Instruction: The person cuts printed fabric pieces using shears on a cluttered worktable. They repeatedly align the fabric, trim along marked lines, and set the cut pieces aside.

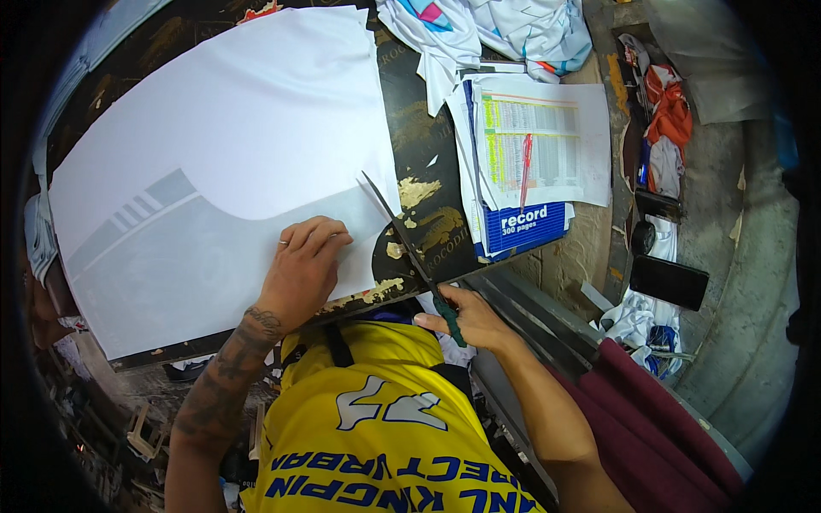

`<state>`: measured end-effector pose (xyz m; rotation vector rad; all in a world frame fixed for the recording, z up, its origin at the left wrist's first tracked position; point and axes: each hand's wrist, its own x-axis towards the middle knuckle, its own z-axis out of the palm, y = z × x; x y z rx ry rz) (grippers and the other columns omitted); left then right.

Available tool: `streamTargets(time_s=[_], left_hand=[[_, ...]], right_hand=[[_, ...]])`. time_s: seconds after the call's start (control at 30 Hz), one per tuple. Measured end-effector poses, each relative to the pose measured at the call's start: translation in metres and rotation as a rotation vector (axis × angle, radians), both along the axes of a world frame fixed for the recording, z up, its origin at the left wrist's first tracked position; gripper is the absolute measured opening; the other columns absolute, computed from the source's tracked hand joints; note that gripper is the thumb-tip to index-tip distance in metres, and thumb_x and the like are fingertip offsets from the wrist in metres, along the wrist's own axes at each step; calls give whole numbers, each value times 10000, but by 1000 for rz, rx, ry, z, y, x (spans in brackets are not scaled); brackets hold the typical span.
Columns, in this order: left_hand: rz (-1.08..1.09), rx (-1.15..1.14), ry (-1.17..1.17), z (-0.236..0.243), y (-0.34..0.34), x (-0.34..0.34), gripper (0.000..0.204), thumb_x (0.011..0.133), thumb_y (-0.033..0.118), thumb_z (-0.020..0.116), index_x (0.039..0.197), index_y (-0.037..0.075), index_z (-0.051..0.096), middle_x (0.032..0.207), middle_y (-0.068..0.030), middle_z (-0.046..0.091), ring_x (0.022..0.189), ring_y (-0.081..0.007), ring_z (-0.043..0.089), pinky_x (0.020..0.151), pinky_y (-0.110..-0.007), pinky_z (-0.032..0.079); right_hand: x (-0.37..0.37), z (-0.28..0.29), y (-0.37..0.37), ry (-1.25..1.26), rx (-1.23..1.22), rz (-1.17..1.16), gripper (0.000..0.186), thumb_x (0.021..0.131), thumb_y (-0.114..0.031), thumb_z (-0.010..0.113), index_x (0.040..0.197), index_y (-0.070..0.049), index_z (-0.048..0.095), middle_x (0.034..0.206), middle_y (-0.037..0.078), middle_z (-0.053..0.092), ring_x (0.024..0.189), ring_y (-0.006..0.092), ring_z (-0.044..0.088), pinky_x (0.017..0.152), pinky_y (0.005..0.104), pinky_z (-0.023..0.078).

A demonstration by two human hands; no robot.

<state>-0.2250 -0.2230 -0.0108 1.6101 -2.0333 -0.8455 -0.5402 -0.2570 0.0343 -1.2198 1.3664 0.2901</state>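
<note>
Just left of the scissors (410, 248) clasped in right hand (466, 316)'s grip, white sheet (214, 154).

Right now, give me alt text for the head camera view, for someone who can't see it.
A person's left hand presses flat on a large white printed sheet on a dark worktable, while the right hand holds long scissors by the green handle, blades at the sheet's right edge. A stack of papers lies to the right.

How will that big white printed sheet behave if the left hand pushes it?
The white printed sheet looks thin, so probably floppy and light. Lying flat on the worn table, it may slide or buckle. The left hand presses its near edge.
</note>
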Motion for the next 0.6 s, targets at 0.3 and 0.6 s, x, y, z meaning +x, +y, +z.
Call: streamTargets(time_s=[0.3,0.6], left_hand=[[9,4,-21,-5,10,-2,445,841,-21,692,1273,60,628,1353,-82,570,1363,-300,514,1128,-474,401],[513,-201,-234,-1,-80,11,294,946,66,638,1232,111,688,1246,-101,633,1221,-303,566,1037,-507,396]], right_hand=[[5,-12,6,12,38,-25,509,828,-454,951,701,-51,669,611,-47,535,577,68,466,539,279,382],[-20,62,-80,95,327,132,586,890,-635,834,800,-76,680,686,-11,572,644,101,561,590,286,432]])
